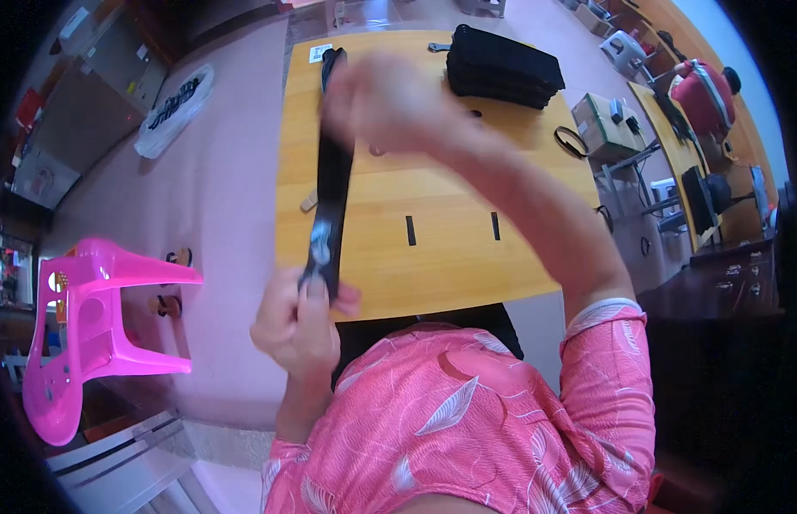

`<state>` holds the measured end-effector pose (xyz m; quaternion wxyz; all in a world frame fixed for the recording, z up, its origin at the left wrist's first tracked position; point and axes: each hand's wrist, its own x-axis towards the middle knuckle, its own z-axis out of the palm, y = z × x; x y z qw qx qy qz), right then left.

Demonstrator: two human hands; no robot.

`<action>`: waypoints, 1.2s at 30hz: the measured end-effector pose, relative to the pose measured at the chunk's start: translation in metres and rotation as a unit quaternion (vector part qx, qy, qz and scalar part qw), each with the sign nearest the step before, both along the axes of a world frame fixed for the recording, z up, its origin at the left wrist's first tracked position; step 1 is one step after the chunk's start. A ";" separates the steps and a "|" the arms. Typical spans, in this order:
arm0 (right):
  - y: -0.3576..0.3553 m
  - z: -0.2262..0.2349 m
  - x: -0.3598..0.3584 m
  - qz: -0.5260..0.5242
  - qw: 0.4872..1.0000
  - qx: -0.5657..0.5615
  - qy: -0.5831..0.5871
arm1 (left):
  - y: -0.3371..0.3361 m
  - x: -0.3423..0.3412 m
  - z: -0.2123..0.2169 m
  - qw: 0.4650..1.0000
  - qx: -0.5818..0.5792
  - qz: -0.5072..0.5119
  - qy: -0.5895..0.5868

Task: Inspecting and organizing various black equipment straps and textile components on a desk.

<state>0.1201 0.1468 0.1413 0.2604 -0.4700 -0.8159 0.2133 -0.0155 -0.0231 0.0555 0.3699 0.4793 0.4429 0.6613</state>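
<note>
A long black strap [333, 176] runs up the left side of the wooden table [377, 274], away from me. My left hand [300, 325] is closed on its near end, with the thumb pressed on top. Just beyond that thumb, a shiny, pale bluish patch [320, 243] shows on the strap; I cannot make out what it is. Over the strap's far part is my right hand [381, 103], its fingers smeared by motion, so its grip is unclear. The strap's far tip [333, 58] shows past that hand.
A stack of black folded pieces [504, 68] lies at the table's far right, beside a metal wrench-like tool [439, 48]. Nearby is a black loop [572, 142]. A small pale block [309, 200] sits at the left edge. A pink plastic stool [98, 334] lies tipped over on the left.
</note>
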 end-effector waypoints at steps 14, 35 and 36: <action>0.024 0.065 0.093 -0.118 0.948 -0.020 0.296 | -0.061 -0.061 -0.040 0.978 -0.084 -0.163 -0.096; 0.027 -0.185 0.162 -0.374 0.902 -0.146 0.157 | -0.033 -0.016 -0.065 0.952 -0.192 -0.204 -0.122; 0.032 -0.194 0.170 -0.383 0.920 -0.075 0.042 | -0.030 -0.014 -0.067 0.953 -0.185 -0.199 -0.137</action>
